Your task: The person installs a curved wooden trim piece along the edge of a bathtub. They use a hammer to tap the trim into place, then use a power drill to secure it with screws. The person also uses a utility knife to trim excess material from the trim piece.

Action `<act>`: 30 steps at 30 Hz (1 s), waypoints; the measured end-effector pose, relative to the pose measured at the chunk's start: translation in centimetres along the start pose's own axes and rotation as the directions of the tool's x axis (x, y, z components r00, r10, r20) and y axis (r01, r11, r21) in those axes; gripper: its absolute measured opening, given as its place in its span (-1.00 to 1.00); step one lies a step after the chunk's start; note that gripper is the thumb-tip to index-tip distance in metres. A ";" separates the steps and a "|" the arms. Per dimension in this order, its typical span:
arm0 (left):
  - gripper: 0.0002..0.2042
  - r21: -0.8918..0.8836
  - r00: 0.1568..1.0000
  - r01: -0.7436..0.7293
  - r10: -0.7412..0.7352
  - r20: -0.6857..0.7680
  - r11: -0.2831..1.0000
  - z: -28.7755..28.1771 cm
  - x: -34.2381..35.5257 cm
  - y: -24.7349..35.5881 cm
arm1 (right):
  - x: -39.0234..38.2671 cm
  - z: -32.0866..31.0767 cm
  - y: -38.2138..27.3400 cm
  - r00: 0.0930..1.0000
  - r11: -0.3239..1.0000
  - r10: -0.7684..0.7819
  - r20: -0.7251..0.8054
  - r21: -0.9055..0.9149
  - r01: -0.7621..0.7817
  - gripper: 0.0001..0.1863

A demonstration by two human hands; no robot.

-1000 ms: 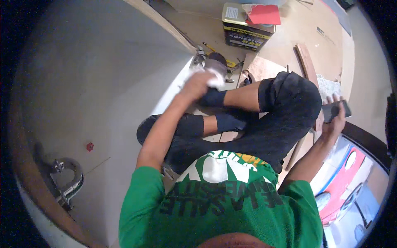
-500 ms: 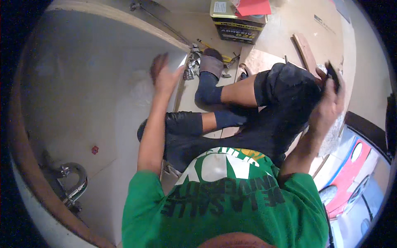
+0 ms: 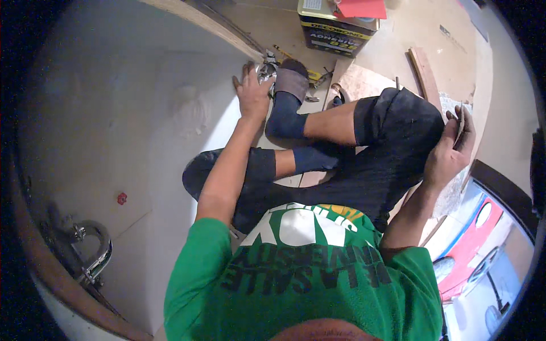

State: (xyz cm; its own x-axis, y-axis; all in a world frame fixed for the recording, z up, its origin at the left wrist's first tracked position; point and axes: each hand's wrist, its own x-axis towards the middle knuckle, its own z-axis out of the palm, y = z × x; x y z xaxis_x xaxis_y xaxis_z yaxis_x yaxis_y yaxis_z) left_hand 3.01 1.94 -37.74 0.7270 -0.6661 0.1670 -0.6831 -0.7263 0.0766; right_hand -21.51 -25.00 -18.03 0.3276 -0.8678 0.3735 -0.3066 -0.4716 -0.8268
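My left hand (image 3: pixel 252 95) is open, fingers spread at the edge of a pale panel (image 3: pixel 148 79), beside small silver metal pieces (image 3: pixel 267 71). A pale crumpled thing (image 3: pixel 190 111), possibly cloth, lies to its lower left. My right hand (image 3: pixel 449 150) holds a thin flat block (image 3: pixel 460 125) on edge beside my right knee. My foot (image 3: pixel 291 85), in a dark sock with a grey band, is just right of my left hand, near yellow-handled tools (image 3: pixel 313 77).
A rectangular tin (image 3: pixel 335 40) with red card (image 3: pixel 361 7) stands at the back. Wood strips (image 3: pixel 421 71) and boards lie rightward. A curved chrome fitting (image 3: pixel 99 250) and red knob (image 3: pixel 121 198) are at lower left; a red-and-blue item (image 3: pixel 475 244) is at lower right.
My left hand has let go of the white crumpled material, swung left, then moved back toward the metal pieces. The dark block in my right hand is now turned on edge.
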 end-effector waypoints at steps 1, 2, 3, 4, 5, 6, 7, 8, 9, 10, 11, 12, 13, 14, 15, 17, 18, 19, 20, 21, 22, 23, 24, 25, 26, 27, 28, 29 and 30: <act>-0.69 -0.151 0.997 0.075 -0.069 0.047 0.986 -0.1 0.0 -0.4 | -0.1 0.1 0.3 0.999 0.999 -0.046 -0.005 0.014 0.046 -0.70; -0.67 -0.284 0.994 0.107 -0.113 -0.006 0.953 -0.2 0.2 -0.7 | -0.1 0.1 0.3 0.998 0.997 -0.053 -0.026 0.062 0.054 -0.70; -0.66 -0.413 0.985 0.126 -0.163 -0.053 0.902 -0.2 0.3 -1.0 | 0.0 0.2 0.2 0.997 0.992 -0.058 -0.046 0.110 0.063 -0.70; -0.64 -0.535 0.972 0.137 -0.217 -0.090 0.834 -0.3 0.1 -1.2 | -0.2 0.3 0.3 0.996 0.985 -0.059 -0.065 0.155 0.069 -0.70; -0.59 -0.478 0.952 0.210 -0.290 -0.099 0.853 -0.3 -0.1 -1.1 | -0.3 0.3 0.3 0.996 0.988 -0.062 -0.068 0.138 0.071 -0.69; -0.57 -0.372 0.942 0.262 -0.319 -0.102 0.891 -0.2 0.1 -1.1 | -0.3 0.5 0.5 0.995 0.990 -0.064 -0.071 0.120 0.072 -0.69; -0.55 -0.269 0.929 0.318 -0.355 -0.103 0.909 -0.2 0.6 -0.5 | -0.3 0.4 0.5 0.995 0.992 -0.073 -0.067 0.094 0.079 -0.69; -0.54 -0.154 0.913 0.375 -0.393 -0.112 0.914 -0.5 1.1 0.0 | -0.4 0.4 0.6 0.994 0.994 -0.091 -0.061 0.051 0.094 -0.68; -0.51 -0.117 0.908 0.406 -0.415 -0.062 0.906 -0.7 1.6 0.7 | -0.4 0.5 0.6 0.993 0.994 -0.109 -0.053 0.008 0.110 -0.68; -0.52 -0.090 0.902 0.426 -0.430 -0.031 0.900 -0.1 1.7 1.0 | -0.5 0.6 0.6 0.991 0.992 -0.125 -0.051 -0.036 0.123 -0.68; -0.52 -0.062 0.895 0.445 -0.446 -0.001 0.894 0.4 1.8 1.1 | -0.5 0.7 0.5 0.990 0.991 -0.132 -0.052 -0.023 0.131 -0.67; -0.53 -0.035 0.886 0.463 -0.462 0.029 0.886 0.8 1.7 0.9 | -0.5 0.8 0.4 0.989 0.990 -0.138 -0.052 -0.011 0.137 -0.67; -0.57 -0.091 0.888 0.456 -0.446 0.111 0.885 0.6 1.6 0.2 | -0.6 0.7 0.4 0.989 0.990 -0.141 -0.054 -0.003 0.141 -0.67; -0.58 -0.097 0.931 0.360 -0.351 0.100 0.928 0.3 1.3 -0.6 | -0.7 0.6 0.5 0.988 0.990 -0.141 -0.060 -0.010 0.141 -0.67; -0.59 -0.102 0.964 0.260 -0.252 0.087 0.960 0.0 0.8 -1.3 | -0.7 0.5 0.6 0.988 0.990 -0.142 -0.065 -0.016 0.141 -0.67; -0.56 -0.169 0.983 0.166 -0.148 0.112 0.972 -0.4 0.9 -2.2 | -0.7 0.6 0.3 0.990 0.992 -0.121 -0.072 0.019 0.122 -0.66; -0.55 -0.163 0.986 0.143 -0.127 0.107 0.976 -0.6 0.9 -2.5 | -0.8 0.6 0.2 0.989 0.992 -0.128 -0.071 0.008 0.129 -0.66; -0.54 -0.163 0.989 0.121 -0.106 0.102 0.979 -0.6 0.8 -2.7 | -0.8 0.6 0.3 0.988 0.990 -0.139 -0.071 -0.006 0.139 -0.66; -0.52 -0.161 0.992 0.099 -0.085 0.096 0.982 -0.6 0.8 -2.8 | -0.8 0.6 0.3 0.986 0.988 -0.151 -0.069 -0.021 0.150 -0.66; -0.49 -0.162 0.992 0.097 -0.082 0.096 0.982 -0.6 0.9 -2.8 | -0.8 0.7 0.3 0.986 0.988 -0.154 -0.066 -0.013 0.153 -0.66; -0.50 -0.244 0.984 0.140 -0.108 0.141 0.960 -0.7 1.0 -2.8 | -0.8 0.7 0.3 0.986 0.987 -0.158 -0.061 -0.007 0.158 -0.66; -0.52 -0.322 0.974 0.185 -0.129 0.187 0.928 -0.9 1.2 -2.8 | -0.8 0.6 0.3 0.985 0.987 -0.162 -0.056 -0.001 0.163 -0.66; -0.53 -0.397 0.962 0.231 -0.146 0.232 0.889 -1.1 1.1 -2.8 | -0.9 0.6 0.2 0.987 0.988 -0.152 -0.052 -0.003 0.152 -0.65; -0.56 -0.246 0.982 0.058 -0.011 0.188 0.968 -1.7 1.1 -2.5 | -0.9 0.5 0.1 0.989 0.990 -0.141 -0.055 -0.006 0.141 -0.65; -0.59 -0.080 0.977 -0.118 0.130 0.168 0.990 -2.4 0.7 -2.0 | -0.9 0.4 0.0 0.990 0.992 -0.129 -0.057 -0.008 0.129 -0.65; -0.62 0.092 0.948 -0.286 0.268 0.173 0.954 -3.0 0.4 -1.6 | -0.9 0.3 0.1 0.988 0.990 -0.143 -0.063 -0.008 0.142 -0.65; -0.64 0.097 0.954 -0.287 0.275 0.121 0.953 -3.2 0.1 -1.5 | -0.8 0.3 0.5 0.985 0.988 -0.155 -0.073 -0.003 0.155 -0.66; -0.66 0.103 0.957 -0.288 0.282 0.069 0.952 -3.1 -0.3 -1.4 | -0.7 0.3 0.7 0.983 0.986 -0.166 -0.083 0.000 0.167 -0.66; -0.67 0.108 0.957 -0.291 0.291 0.017 0.951 -2.7 -0.7 -1.5 | -0.7 0.3 0.8 0.980 0.983 -0.181 -0.080 -0.002 0.181 -0.66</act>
State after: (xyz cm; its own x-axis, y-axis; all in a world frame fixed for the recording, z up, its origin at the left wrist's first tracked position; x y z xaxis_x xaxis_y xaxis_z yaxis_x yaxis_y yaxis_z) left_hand 3.33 3.90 -35.30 0.4982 -0.8512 0.1653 -0.8531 -0.5153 -0.0822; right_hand -21.66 -24.75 -19.09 0.3054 -0.7780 0.5490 -0.2442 -0.6213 -0.7446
